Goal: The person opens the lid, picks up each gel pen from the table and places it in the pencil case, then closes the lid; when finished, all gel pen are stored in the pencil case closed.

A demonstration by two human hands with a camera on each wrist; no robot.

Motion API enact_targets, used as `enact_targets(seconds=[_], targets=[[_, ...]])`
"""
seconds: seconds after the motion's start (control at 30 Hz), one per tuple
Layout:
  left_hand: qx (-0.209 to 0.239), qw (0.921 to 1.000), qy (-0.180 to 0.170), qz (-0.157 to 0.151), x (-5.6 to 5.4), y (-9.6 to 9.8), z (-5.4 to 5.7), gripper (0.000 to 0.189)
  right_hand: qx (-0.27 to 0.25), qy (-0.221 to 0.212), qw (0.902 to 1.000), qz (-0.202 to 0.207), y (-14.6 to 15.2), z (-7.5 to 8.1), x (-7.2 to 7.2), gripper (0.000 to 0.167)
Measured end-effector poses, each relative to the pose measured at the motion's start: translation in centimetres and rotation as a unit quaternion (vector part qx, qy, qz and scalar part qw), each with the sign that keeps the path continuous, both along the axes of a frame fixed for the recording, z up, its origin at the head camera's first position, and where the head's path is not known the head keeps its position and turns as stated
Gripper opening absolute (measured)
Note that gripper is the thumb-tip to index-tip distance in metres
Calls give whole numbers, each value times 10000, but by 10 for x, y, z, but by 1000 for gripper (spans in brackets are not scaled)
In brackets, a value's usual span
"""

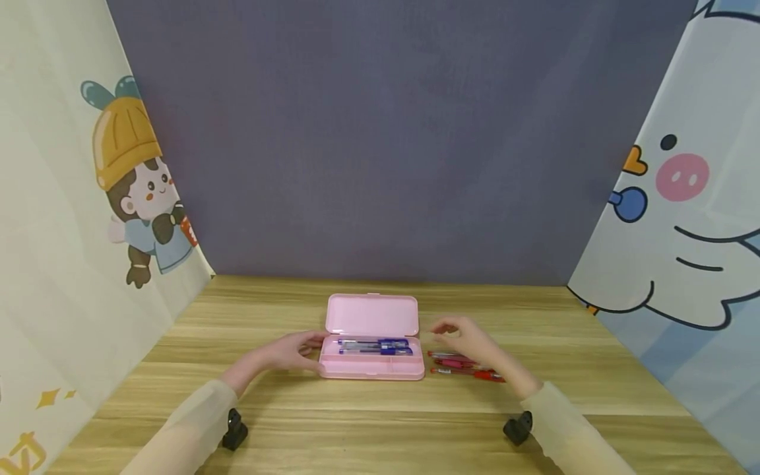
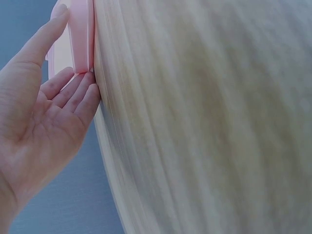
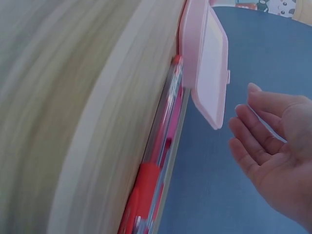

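A pink pencil case (image 1: 356,368) lies on the table with its lid (image 1: 372,315) folded back. Several blue pens (image 1: 375,346) lie side by side in its long rear compartment. My left hand (image 1: 291,351) is at the case's left end, thumb by the near corner and fingers toward the rear one. In the left wrist view the fingertips (image 2: 73,80) rest right at the pink end wall, fairly straight. Above and right of the case, my right hand (image 1: 468,340) hovers with loosely bent fingers and holds nothing. Red pens (image 1: 460,373) lie under that wrist, partly hidden by it.
The wood-grain table (image 1: 380,422) runs back to a dark grey-blue panel (image 1: 380,145). Cartoon-printed curtains stand at the left (image 1: 59,231) and right (image 1: 700,264). The case's front compartment has a small divider toward the right.
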State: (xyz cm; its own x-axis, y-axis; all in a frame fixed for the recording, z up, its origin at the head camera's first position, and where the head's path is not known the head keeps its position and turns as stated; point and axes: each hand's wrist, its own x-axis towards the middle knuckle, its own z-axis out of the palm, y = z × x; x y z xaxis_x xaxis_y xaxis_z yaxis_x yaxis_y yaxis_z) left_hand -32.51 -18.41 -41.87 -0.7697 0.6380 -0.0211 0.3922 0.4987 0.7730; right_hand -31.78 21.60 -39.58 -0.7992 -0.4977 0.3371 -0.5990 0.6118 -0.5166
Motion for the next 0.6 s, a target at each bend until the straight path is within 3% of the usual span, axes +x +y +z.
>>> enact_targets(seconds=[0.6], targets=[[-32,10000,6,14,0,0,-1,78,176,9,9986,-505,46,-2,7,17]])
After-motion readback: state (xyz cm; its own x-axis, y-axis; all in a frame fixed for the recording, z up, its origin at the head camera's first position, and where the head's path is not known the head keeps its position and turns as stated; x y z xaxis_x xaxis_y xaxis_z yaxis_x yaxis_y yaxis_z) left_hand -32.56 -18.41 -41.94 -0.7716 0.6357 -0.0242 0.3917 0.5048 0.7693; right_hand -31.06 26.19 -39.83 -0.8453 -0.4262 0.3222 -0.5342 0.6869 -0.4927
